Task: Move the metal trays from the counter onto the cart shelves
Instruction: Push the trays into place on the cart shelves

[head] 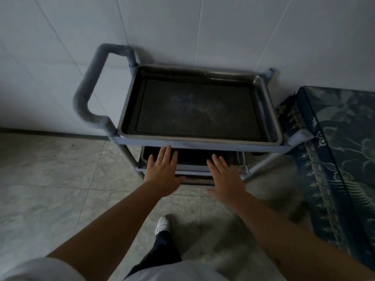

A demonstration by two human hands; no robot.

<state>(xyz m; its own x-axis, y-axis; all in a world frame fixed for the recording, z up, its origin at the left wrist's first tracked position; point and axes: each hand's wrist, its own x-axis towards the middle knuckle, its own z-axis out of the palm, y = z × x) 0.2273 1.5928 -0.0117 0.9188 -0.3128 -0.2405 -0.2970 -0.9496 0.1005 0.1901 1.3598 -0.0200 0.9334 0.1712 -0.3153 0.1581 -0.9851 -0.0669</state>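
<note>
Steel rails of the cart [203, 143] frame two shelves against the white tiled wall [203, 27]; open floor [50, 189] lies to the left, a patterned blue cushion [341, 149] stands just beside the right. One dark metal tray [199, 106] fills the top shelf, scratched in the middle. A second tray [192, 157] lies on the lower shelf. My left hand [162, 172] and my right hand [225, 177] are flat, fingers straight, holding nothing, above this lower tray's front edge.
</note>
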